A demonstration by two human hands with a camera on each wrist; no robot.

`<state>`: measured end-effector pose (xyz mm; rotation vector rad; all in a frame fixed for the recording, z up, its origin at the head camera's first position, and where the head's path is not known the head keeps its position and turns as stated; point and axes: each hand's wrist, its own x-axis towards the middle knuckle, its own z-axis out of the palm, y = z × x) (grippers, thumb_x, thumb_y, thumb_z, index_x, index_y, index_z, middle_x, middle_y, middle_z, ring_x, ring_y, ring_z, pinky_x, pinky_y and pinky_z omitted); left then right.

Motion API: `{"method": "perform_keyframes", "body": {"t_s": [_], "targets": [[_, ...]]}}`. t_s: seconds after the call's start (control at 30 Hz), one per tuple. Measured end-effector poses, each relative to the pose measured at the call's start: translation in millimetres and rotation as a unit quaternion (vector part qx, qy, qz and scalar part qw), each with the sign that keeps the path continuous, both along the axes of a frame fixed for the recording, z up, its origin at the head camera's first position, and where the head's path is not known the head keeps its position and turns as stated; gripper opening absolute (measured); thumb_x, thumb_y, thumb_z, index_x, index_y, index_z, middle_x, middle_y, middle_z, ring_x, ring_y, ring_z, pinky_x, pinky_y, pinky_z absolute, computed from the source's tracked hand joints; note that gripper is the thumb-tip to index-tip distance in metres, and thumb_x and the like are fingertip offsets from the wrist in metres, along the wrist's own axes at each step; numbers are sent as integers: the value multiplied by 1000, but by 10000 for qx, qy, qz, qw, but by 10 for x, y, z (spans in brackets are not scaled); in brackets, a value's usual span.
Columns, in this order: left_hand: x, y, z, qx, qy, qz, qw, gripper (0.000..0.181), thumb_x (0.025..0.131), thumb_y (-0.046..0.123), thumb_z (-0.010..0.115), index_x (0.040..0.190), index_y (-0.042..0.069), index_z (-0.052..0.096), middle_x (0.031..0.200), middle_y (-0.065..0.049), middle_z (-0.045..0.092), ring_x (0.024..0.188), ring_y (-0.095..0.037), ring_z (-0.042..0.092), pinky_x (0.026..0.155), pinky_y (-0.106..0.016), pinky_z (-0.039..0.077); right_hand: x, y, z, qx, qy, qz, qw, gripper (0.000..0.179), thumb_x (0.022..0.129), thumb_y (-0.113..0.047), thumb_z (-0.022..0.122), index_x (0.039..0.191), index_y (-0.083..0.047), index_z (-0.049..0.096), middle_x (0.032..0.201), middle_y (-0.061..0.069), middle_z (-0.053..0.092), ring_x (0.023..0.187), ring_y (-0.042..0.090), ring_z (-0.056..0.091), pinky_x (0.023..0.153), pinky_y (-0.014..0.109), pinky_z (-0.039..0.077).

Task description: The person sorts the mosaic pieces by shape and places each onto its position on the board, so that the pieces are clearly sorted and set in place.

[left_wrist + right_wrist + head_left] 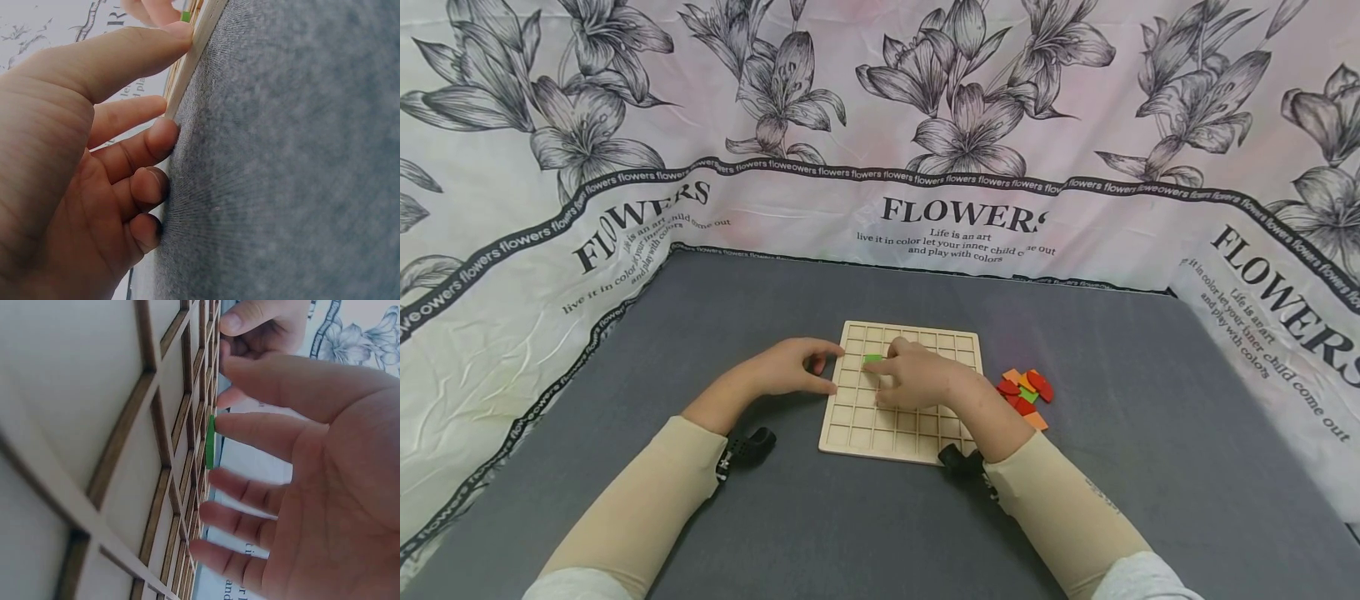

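Observation:
A wooden grid board (850, 417) lies flat on the grey table. In one of its upper-left cells sits a green tile (872, 358), which shows edge-on as a green piece (210, 442) in the right wrist view. My right hand (917, 375) reaches over the board with fingers extended, the index fingertip right at the tile. At the board's left edge, my left hand (793, 367) rests with thumb and index finger spread and their tips against the side. The left wrist view shows the thumb (137, 59) at the wooden rim and the other fingers loosely bent by the cloth.
Right of the board lies a loose pile of red, orange and green pieces (1026, 396), some of them rounded. A white curtain (955, 217) with flower prints and lettering hangs behind and beside the table. Black straps with small devices (752, 448) are on both wrists.

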<state>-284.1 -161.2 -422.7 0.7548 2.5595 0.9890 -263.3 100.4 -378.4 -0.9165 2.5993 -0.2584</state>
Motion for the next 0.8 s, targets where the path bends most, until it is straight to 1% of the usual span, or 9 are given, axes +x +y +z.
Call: {"method": "perform_keyframes", "body": {"t_s": [0.2,0.33,0.47,0.63,0.73,0.8], "targets": [[-7,-9,-9,20,16,-28,10000,63,89,32,83,142,8,59,90,-2,55,74,-16,46,69,-34,40,-16,5,1,-279,-102,250,9992,56,101,-31,67,152,-16,52,142,12,43,121,27,43,97,42,43],[-2,-1,2,-2,12,2,10000,63,89,31,84,142,9,59,90,-2,55,74,-16,46,69,-34,40,-14,10,3,-308,-162,298,9990,53,102,-32,65,152,-17,53,146,12,42,125,28,42,98,44,43],[8,4,11,-31,6,9,10000,64,89,31,83,143,9,58,90,-3,55,73,-16,46,69,-34,39,-22,27,4,-311,-99,291,9990,48,102,-32,64,148,-18,56,146,11,43,124,28,43,97,45,43],[16,9,19,-58,31,-1,10000,63,89,30,83,143,8,58,90,-2,55,73,-16,46,69,-34,39,-34,52,12,-355,-32,385,9986,44,103,-28,59,145,-13,60,146,8,45,122,27,44,99,43,43],[16,14,21,-60,44,4,10000,63,89,29,83,143,8,59,90,-3,55,73,-16,46,68,-34,39,-50,81,28,-494,-125,494,9975,42,104,-24,56,143,-11,61,147,7,48,126,28,44,103,44,41],[13,16,19,-49,45,6,10000,63,89,29,83,143,8,59,90,-3,54,72,-16,45,68,-34,39,-64,119,54,-608,-234,557,9963,42,105,-22,54,145,-11,59,150,8,48,132,30,43,107,46,39]]}}
